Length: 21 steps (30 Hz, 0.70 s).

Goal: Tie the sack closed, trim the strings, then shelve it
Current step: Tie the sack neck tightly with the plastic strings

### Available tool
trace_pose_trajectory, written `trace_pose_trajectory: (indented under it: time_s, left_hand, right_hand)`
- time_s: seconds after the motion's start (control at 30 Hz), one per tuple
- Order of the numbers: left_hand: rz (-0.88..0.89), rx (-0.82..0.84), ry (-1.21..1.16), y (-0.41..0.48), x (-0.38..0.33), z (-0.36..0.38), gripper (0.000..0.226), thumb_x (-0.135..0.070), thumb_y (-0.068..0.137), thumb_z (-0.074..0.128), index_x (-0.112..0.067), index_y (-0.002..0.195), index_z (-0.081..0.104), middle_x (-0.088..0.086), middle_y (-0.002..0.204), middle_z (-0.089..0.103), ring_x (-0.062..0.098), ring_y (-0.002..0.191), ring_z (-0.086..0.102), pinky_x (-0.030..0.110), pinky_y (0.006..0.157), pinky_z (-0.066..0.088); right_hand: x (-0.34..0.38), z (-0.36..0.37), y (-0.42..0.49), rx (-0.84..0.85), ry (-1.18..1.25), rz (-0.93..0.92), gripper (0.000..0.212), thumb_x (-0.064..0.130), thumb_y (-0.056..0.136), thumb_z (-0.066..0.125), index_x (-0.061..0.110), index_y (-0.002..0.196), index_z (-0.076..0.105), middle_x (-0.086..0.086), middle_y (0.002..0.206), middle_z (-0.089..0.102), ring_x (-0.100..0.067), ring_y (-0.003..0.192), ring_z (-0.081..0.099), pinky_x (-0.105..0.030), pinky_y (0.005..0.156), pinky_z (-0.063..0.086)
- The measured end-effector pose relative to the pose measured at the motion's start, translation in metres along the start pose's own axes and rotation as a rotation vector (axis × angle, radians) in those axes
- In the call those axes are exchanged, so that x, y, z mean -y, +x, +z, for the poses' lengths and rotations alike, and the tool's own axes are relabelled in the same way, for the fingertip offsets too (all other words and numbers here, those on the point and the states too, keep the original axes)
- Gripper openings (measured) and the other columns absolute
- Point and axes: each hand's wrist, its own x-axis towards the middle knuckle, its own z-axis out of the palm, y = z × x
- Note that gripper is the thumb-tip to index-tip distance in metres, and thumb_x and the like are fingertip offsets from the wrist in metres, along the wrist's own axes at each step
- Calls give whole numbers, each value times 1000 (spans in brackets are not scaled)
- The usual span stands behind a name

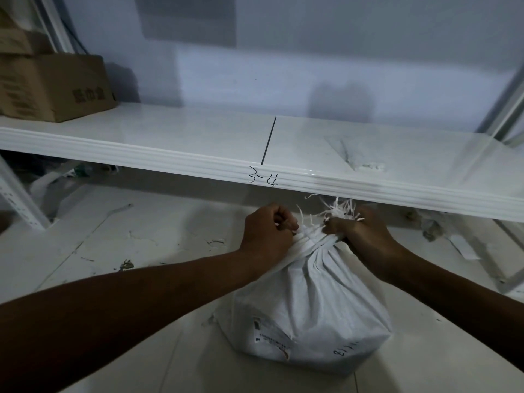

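A white woven sack point(309, 313) stands on the floor just in front of the white shelf point(198, 163). A printed label is on its front. Its mouth is gathered into a tight neck point(313, 236) with frayed white strings point(338, 208) sticking up. My left hand point(268, 232) is clenched on the left side of the neck, gripping the gathered fabric or string. Pressed against the neck's right side, my right hand point(360, 232) pinches the frayed strings. The knot itself is hidden between my fingers.
The shelf edge bears the handwritten mark "3-4" point(262, 178). A cardboard box point(54, 86) sits on the shelf at the far left. White powder point(368, 165) lies on the shelf's right part. Scraps litter the tiled floor; shelf uprights point(22, 199) stand left and right.
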Motion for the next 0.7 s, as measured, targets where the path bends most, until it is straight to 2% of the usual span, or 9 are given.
trace_pose_trajectory:
  time_s: [0.07,0.1,0.17,0.27,0.33,0.47,0.53,0.63,0.7]
  left_hand:
    - [8,-1,-8,0,0,-1,20,3,83,61,-13,72,62,4,78,72,17,81,73,32,75,60]
    - [8,0,-8,0,-1,0,21,3,83,61,-13,71,62,4,78,72,17,80,73,31,74,59]
    - [7,-4,-4,-1,-1,0,23,5,83,60,-14,70,61,4,77,72,17,80,73,26,71,58]
    - [14,0,10,0,-2,-1,22,5,83,60,-14,70,61,0,74,69,17,80,72,27,71,57]
    - [21,6,16,0,-2,-1,23,5,83,61,-14,70,60,0,74,68,18,80,72,29,73,57]
    - [21,5,15,-2,-2,-1,27,8,83,60,-15,68,57,10,81,72,18,75,71,19,63,56]
    - [0,21,-18,-4,-3,-1,26,9,85,59,-12,71,58,15,84,71,21,72,72,17,58,56]
    - [2,47,-35,-7,-4,0,16,10,85,59,-4,77,60,14,80,68,11,62,70,19,56,56]
    - [39,30,-5,-6,-6,0,13,8,85,60,-3,79,62,11,79,68,17,69,70,24,62,58]
  right_hand:
    - [4,-9,-3,78,-248,-113,9,-4,78,67,-1,70,68,-12,70,69,-26,65,62,-38,69,48]
    - [7,-13,-4,119,-393,-192,3,-1,79,70,-1,76,68,-13,75,72,-24,67,65,-37,69,51]
    - [12,-21,-7,160,-594,-393,8,3,78,75,6,82,70,-5,82,74,-11,75,68,-34,72,54]
    - [9,-30,-7,226,-768,-689,19,10,84,72,19,99,65,14,97,69,6,86,62,-10,73,48]
    - [2,-34,-5,331,-889,-795,24,13,87,65,16,112,64,7,104,64,0,92,57,-13,79,45]
    - [0,-34,-12,401,-1030,-856,24,25,88,61,10,105,67,-5,105,61,-12,92,58,-25,79,49]
    - [3,-26,-18,353,-987,-838,26,35,90,56,12,90,67,-2,93,61,-13,83,58,-28,72,49]
    - [2,-8,-13,207,-959,-791,34,37,93,56,12,69,55,1,70,50,-8,62,41,-25,58,31]
    - [2,0,-7,142,-899,-668,32,38,88,63,14,71,52,6,65,47,-5,55,39,-24,53,27]
